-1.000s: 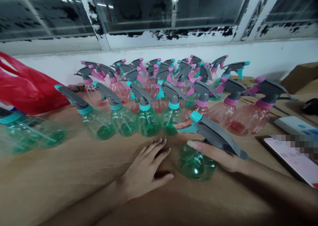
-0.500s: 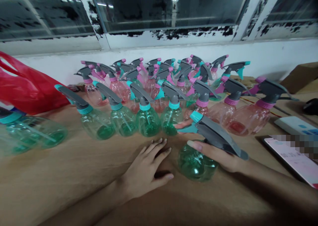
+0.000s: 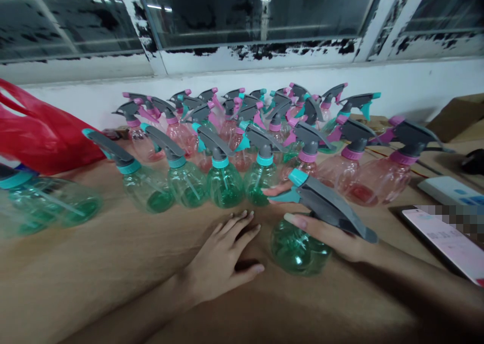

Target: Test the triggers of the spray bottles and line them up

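My right hand (image 3: 328,235) is wrapped round the neck of a green spray bottle (image 3: 297,250) with a grey trigger head and teal nozzle, which stands on the wooden table (image 3: 113,268). One finger reaches past the nozzle toward the row behind. My left hand (image 3: 223,255) lies flat on the table just left of that bottle, fingers spread, holding nothing. Behind both hands stands a row of green spray bottles (image 3: 223,180) with teal collars, and further back several pink spray bottles (image 3: 363,177) with pink collars.
A red plastic bag (image 3: 41,132) lies at the far left by the wall. A phone (image 3: 446,238) and a white remote (image 3: 449,190) sit at the right, with a cardboard box (image 3: 457,114) behind. A green bottle (image 3: 49,203) lies on its side at the left.
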A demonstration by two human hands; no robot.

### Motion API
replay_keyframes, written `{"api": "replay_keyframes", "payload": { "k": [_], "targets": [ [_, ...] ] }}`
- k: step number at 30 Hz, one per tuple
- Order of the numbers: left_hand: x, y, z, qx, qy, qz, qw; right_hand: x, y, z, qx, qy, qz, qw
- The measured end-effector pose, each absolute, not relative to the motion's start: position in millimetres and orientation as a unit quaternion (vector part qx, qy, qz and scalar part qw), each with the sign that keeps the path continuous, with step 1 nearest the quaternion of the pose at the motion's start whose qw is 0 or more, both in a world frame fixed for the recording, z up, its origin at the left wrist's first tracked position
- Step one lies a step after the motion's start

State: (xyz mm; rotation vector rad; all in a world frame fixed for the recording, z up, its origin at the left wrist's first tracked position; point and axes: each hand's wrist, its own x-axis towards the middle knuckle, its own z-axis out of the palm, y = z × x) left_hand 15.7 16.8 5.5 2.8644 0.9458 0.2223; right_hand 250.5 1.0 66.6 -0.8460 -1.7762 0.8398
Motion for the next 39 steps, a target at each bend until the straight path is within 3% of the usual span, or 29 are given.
{"api": "replay_keyframes", "payload": {
  "k": [12, 19, 39],
  "targets": [
    [14.6, 18.0, 5.4, 0.947, 0.308, 0.076, 0.053, 250.9, 0.3, 63.8, -0.407, -0.734, 0.304, 0.45],
    [14.7, 18.0, 5.3, 0.945, 0.309, 0.085, 0.062, 247.5, -1.0, 66.6, -0.361, -0.705, 0.347, 0.503],
    [15.1, 17.6, 4.7, 0.944, 0.312, 0.087, 0.06, 247.5, -0.9, 65.6, -0.35, -0.701, 0.365, 0.502]
  ]
}}
